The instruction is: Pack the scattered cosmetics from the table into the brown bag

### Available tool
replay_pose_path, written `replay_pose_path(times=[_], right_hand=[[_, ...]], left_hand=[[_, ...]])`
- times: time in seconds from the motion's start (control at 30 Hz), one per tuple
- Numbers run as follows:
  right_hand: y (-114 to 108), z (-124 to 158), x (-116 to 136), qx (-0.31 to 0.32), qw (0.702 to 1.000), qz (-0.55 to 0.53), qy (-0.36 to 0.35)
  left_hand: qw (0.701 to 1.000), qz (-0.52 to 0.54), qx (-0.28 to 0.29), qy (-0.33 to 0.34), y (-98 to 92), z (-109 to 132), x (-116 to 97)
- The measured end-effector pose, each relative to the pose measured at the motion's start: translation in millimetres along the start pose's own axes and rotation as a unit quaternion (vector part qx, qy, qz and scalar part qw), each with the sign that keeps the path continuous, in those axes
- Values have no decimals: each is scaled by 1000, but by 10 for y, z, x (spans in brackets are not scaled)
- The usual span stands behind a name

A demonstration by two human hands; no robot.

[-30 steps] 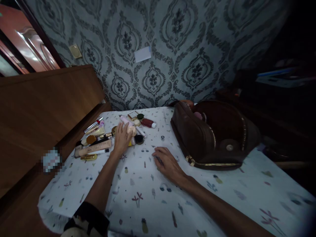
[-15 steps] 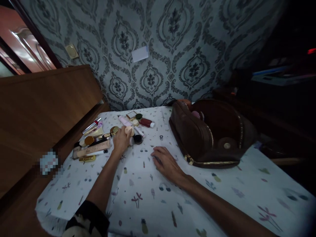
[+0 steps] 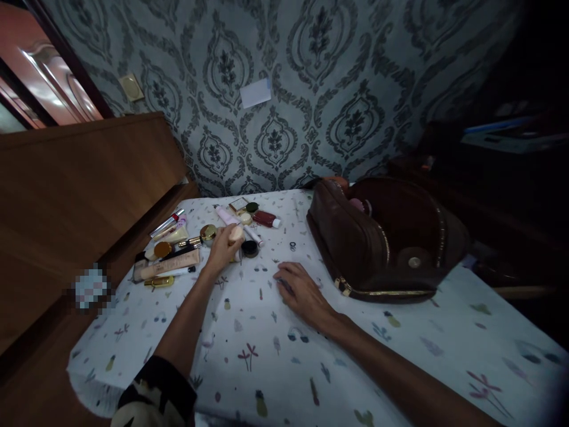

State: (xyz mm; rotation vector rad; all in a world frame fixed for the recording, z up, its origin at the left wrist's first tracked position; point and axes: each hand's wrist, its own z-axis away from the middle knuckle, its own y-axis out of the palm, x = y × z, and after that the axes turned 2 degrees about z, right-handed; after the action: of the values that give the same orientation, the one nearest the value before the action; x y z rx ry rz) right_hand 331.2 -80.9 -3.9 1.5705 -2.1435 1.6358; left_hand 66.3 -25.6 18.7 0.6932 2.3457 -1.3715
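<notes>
My left hand (image 3: 221,249) is closed around a small, rounded, peach-coloured item (image 3: 236,234), which looks like a makeup sponge. Just right of it lies a round black container (image 3: 249,248). Gold-lidded jar (image 3: 208,232) stands by its knuckles, and a white-and-pink tube (image 3: 254,236) lies behind. My right hand (image 3: 302,292) rests palm down on the patterned cloth (image 3: 275,367), fingers loosely stretched and holding nothing that I can see. The brown handbag (image 3: 355,249) sits unzipped to its right, with a pink item (image 3: 361,206) showing inside.
Several cosmetics lie at left, among them a beige tube (image 3: 171,264), a yellow-gold vial (image 3: 159,281) and an amber-lidded jar (image 3: 163,249). A dark red bottle (image 3: 265,219) is farther back. A wooden panel (image 3: 89,178) borders the left side; the wallpapered wall (image 3: 275,142) rises behind.
My left fingers have drawn in around the peach-coloured item, which now shows tilted in their grip. My right hand stays on the cloth. The view has shifted slightly.
</notes>
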Motion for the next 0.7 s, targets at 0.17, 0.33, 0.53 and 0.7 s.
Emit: replay_pose_path(times=[0.17, 0.33, 0.53, 0.7], right_hand=[[-15, 3, 15, 1, 1000, 6, 0], [-25, 2, 21, 4, 1000, 2, -3], [10, 2, -10, 10, 1000, -6, 14], [40, 30, -61, -12, 999, -22, 45]], left_hand=[[999, 8, -43, -8, 4, 38, 7], [996, 28, -85, 12, -10, 53, -40], [989, 32, -105, 99, -74, 103, -329], [982, -16, -11, 188, 13, 265, -650]])
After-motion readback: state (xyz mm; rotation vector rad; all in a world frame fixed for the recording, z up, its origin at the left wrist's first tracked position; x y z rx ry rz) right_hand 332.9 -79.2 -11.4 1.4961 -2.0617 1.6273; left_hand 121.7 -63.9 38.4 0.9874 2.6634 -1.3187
